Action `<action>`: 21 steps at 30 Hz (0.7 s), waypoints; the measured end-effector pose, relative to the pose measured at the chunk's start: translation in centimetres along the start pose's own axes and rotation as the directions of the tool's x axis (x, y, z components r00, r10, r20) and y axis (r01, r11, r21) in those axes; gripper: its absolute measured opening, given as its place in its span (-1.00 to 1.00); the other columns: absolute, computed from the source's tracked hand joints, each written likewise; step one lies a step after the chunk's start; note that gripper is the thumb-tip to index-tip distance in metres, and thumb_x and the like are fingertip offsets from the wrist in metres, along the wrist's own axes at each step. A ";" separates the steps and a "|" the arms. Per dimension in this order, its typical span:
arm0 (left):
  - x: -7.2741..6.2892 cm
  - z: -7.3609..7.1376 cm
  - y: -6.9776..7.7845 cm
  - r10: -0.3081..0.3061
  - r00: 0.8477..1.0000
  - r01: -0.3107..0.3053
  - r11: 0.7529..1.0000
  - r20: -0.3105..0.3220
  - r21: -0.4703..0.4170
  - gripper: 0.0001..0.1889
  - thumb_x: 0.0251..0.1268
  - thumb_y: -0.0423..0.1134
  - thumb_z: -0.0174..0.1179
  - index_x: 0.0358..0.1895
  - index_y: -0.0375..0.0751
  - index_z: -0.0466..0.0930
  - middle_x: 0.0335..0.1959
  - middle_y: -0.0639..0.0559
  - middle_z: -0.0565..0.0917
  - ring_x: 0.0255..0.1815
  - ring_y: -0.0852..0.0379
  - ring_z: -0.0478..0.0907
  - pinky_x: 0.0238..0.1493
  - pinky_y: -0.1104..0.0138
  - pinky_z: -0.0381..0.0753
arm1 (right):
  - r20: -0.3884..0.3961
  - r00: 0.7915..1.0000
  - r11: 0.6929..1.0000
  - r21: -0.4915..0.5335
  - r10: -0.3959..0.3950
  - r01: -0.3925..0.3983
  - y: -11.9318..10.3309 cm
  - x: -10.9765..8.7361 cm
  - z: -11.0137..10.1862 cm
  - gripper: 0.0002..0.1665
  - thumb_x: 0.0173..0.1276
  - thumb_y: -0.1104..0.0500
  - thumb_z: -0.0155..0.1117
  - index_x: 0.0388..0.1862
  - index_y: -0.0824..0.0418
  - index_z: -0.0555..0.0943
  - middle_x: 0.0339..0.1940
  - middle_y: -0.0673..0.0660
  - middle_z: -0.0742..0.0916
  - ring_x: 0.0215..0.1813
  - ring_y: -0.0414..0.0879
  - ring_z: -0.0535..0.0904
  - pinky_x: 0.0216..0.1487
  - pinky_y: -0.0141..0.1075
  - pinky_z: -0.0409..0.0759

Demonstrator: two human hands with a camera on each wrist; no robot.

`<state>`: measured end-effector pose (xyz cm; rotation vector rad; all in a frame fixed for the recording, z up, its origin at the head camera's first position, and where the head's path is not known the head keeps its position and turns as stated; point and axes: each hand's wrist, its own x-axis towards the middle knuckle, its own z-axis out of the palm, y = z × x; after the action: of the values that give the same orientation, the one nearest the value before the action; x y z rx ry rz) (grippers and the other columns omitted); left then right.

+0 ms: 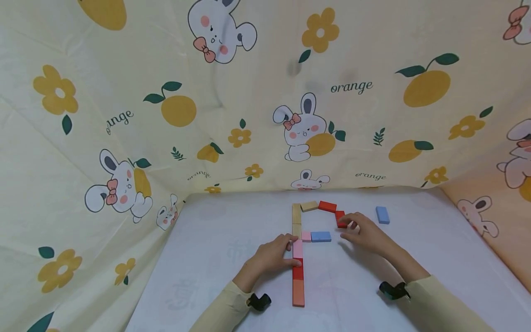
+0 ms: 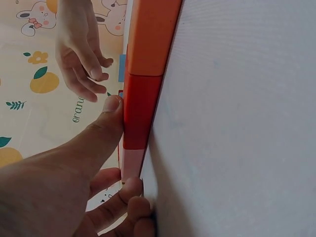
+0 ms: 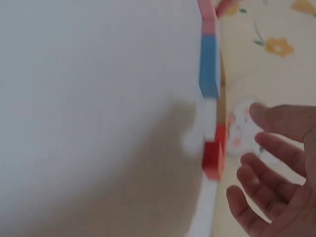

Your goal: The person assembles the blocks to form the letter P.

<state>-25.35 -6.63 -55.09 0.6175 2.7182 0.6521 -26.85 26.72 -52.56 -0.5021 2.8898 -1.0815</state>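
Wooden blocks form a column with a curved arm and a short bar on the white table. My left hand (image 1: 271, 253) touches the column: its thumb rests on the red block (image 2: 140, 111), its fingertips reach the pink block (image 2: 132, 162). Below is an orange block (image 1: 298, 293); above stand tan blocks (image 1: 296, 214). A small pink block (image 1: 306, 236) and a blue block (image 1: 321, 236) branch rightward. The arm has a tan block (image 1: 309, 206) and a red block (image 1: 327, 206). At its end, my right hand (image 1: 367, 235) hovers beside another red block (image 3: 213, 160), fingers spread and holding nothing.
A loose blue block (image 1: 382, 215) lies at the back right of the table (image 1: 195, 258). Cloth (image 1: 249, 83) printed with rabbits and oranges hangs behind and at both sides. Dark devices are strapped to both wrists.
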 end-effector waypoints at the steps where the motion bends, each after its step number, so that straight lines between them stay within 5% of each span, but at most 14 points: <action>1: 0.0 0.0 0.0 0.000 1.000 0.000 1.000 0.001 -0.001 -0.16 0.23 0.24 0.53 0.53 0.11 0.45 -0.06 0.25 0.56 -0.12 0.29 0.49 -0.07 0.26 0.61 | -0.001 1.000 1.000 0.000 -0.013 0.013 0.3 -0.2 -0.5 -0.50 0.41 0.19 0.56 0.26 0.28 0.65 0.08 0.22 0.71 0.08 0.11 0.58 -0.03 -0.16 0.63; 14: -0.1 0.0 0.1 -0.009 1.000 0.009 1.000 0.000 -0.007 -0.15 0.21 0.25 0.54 0.54 0.12 0.44 -0.07 0.25 0.55 -0.13 0.29 0.48 -0.11 0.28 0.60 | -0.084 0.995 0.996 -0.077 -0.060 0.054 5.3 -1.0 -5.6 -0.43 0.36 0.26 0.57 0.30 0.33 0.62 0.17 0.38 0.68 0.20 0.36 0.56 0.15 0.27 0.59; 21: -0.2 -0.2 0.3 -0.010 1.000 0.010 1.000 0.006 -0.028 -0.16 0.23 0.24 0.54 0.53 0.11 0.45 -0.07 0.24 0.55 -0.14 0.28 0.47 -0.13 0.30 0.58 | -0.061 0.998 0.996 -0.086 0.004 -0.010 7.6 -0.9 -7.2 -0.31 0.39 0.15 0.58 0.39 0.36 0.55 0.31 0.47 0.59 0.27 0.38 0.43 0.20 0.39 0.53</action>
<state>-25.11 -6.55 -54.69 0.5979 2.7007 0.6833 -29.11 37.01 -52.08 -0.4693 2.9995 -0.9922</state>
